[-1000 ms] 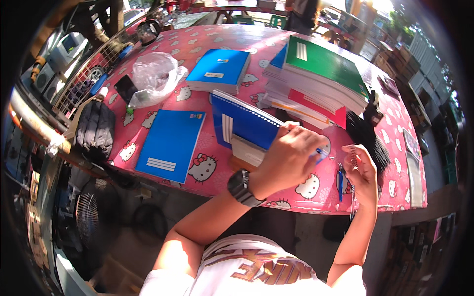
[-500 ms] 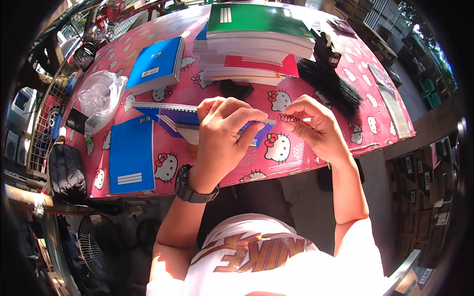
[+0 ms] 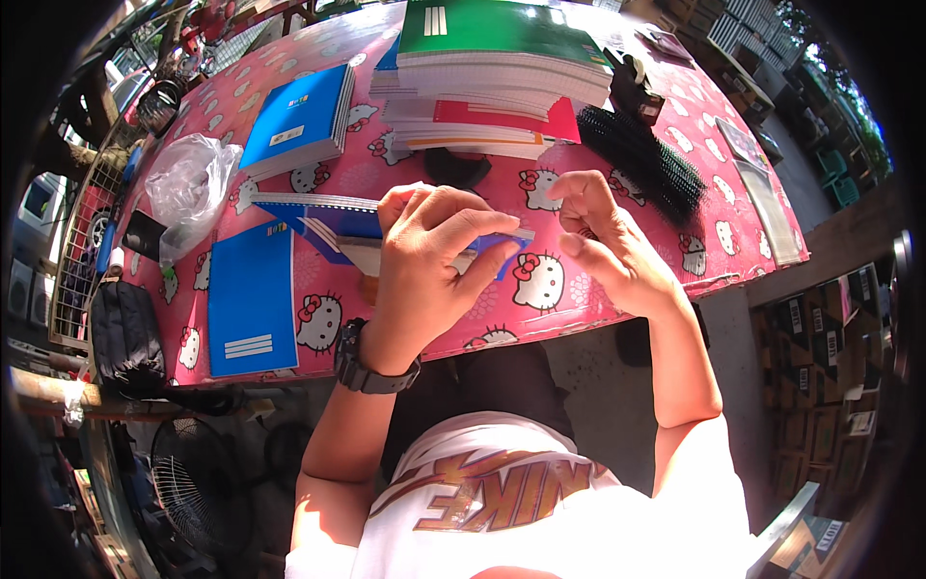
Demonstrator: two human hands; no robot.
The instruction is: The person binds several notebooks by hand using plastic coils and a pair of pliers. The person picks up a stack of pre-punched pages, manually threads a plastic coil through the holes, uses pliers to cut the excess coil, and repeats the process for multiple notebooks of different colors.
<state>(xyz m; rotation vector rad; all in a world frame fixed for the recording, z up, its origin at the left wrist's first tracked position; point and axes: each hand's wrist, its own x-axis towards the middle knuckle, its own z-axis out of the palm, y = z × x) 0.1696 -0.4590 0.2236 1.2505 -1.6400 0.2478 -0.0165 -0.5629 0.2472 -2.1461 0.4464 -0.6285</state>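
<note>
My left hand (image 3: 434, 246) pinches a blue notebook (image 3: 359, 223) by its punched edge, thumb in front and fingers behind. The notebook is tilted up off the table, and its blue-violet corner shows past my fingertips. My right hand (image 3: 617, 246) is raised just right of that corner, apart from it. Its index finger is lifted and bent. A small dark piece of spiral binding coil (image 3: 585, 233) shows between the thumb and the other fingers; most of it is hidden. Flat on the table left of my left hand lies another blue notebook (image 3: 253, 304).
A tall stack of notebooks with a green cover (image 3: 502, 43) stands at the back. Left of it is a blue notebook pile (image 3: 294, 121); a clear plastic bag (image 3: 193, 188) lies further left. Black coils (image 3: 651, 169) lie in a bundle at right on the pink tablecloth (image 3: 598, 323).
My right hand has drawn away from the notebook's corner, its index finger lifting and opening. The coil that stretched toward the notebook is now mostly out of sight. My left hand keeps its grip.
</note>
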